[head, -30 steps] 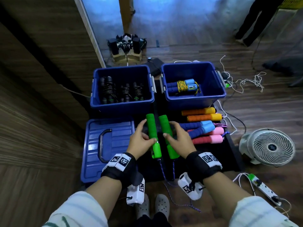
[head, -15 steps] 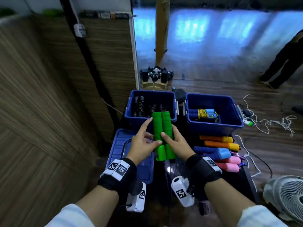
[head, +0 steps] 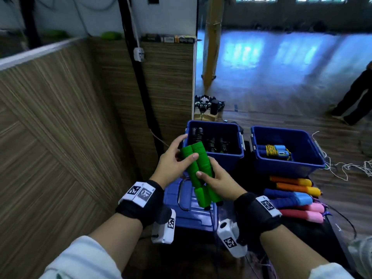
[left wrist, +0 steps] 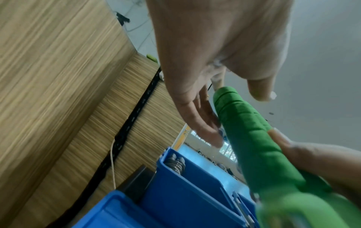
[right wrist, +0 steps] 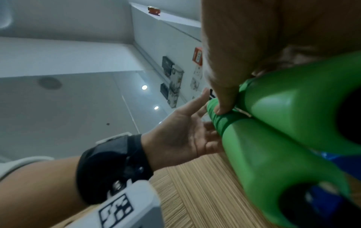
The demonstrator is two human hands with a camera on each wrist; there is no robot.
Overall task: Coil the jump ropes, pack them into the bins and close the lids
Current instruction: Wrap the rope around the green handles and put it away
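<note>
Two green jump-rope handles [head: 198, 172] are pressed side by side, raised in front of the left blue bin [head: 227, 162]. My left hand [head: 181, 156] holds their upper part, thumb across the front and straight fingers behind. Lower down, my right hand [head: 213, 178] grips them with its thumb over the front. The wrist views show the same green handles [left wrist: 254, 146] [right wrist: 283, 138] up close. The left bin holds black coiled ropes [head: 213, 141]. The right blue bin [head: 285, 168] holds one blue rope bound in yellow cord [head: 273, 152]. A blue lid [head: 191, 216] lies below my hands.
Orange [head: 291, 184], blue [head: 287, 198] and pink [head: 302, 214] rope handles lie on the black table right of my hands. A wood-panelled wall [head: 60, 137] stands close on the left. Loose white cords [head: 342, 166] trail on the floor, and a person's legs [head: 354, 97] stand far right.
Both hands have lifted the green handles off the table and brought them together. The view has tilted upward, taking in more of the wall and room.
</note>
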